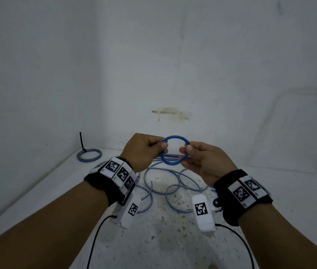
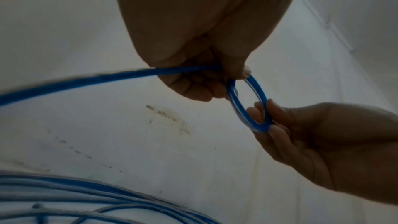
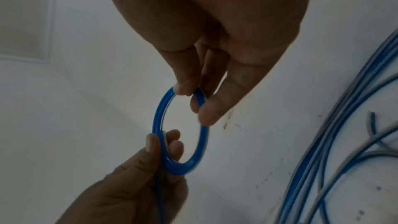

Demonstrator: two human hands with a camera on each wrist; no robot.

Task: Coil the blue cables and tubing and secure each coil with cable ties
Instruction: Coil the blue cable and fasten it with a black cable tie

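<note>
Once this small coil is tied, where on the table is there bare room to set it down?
Bare patches: the near table left of the left hand, in front of the finished coil in the back-left corner; and the far right side beyond the right hand. The middle under the blue coil is crowded with loose tubing.

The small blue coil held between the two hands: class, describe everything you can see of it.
The small blue coil is a few turns of glossy, plastic-looking tubing forming a ring, held upright above the table. The left hand pinches one side, the right hand the other. A tail runs from the left hand's grip. No tie is visible on it.
</note>
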